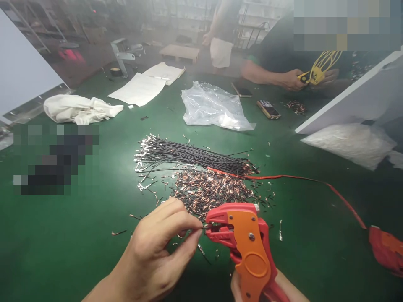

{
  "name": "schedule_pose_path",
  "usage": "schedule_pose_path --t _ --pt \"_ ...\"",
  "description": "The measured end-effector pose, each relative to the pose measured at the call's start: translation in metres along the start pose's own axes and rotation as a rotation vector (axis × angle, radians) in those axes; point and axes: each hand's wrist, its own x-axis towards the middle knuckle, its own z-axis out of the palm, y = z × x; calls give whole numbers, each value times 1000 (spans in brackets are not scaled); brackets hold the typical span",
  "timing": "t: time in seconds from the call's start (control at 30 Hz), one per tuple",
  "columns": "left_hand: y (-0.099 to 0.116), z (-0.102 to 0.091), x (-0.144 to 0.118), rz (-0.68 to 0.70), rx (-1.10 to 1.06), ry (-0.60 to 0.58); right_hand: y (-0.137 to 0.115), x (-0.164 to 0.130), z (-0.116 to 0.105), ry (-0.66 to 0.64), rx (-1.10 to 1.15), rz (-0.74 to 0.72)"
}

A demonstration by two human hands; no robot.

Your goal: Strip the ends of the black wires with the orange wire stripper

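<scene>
On the green bench (78, 251) we keep the bundle of black wires (192, 156) and the heap of stripped bits (208, 191) just ahead, within reach. Our right hand (267, 289) is wrapped round the red-and-orange wire stripper (247, 247), nose turned left. Our left hand (157, 247) pinches a thin short wire (203, 227) into its mouth, fingertips closed on it

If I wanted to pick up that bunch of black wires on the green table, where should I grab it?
Probably around the middle of the bunch of black wires, coming down from above. The wires lie flat and side by side in a long bundle, so pinching across its narrow width gathers most of them. The left end fans out into small metal tips, so it would likely slip apart.
</scene>
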Motion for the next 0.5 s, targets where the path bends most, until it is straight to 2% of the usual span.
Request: schedule_pose_path --t 0.1,0.23,0.37,0.5 --pt "0 1 0 3 -7 23 1 26 -8 9 -7 -21" --pt "2 2 0 1 -4 50 15 58 -17 24 -25 -39" --pt "3 1 -2 14 -14 27 19 61 -21 19 -51 -29" --pt "2 0 -2 25 -25 14 7 51 -23 0 -71 1"
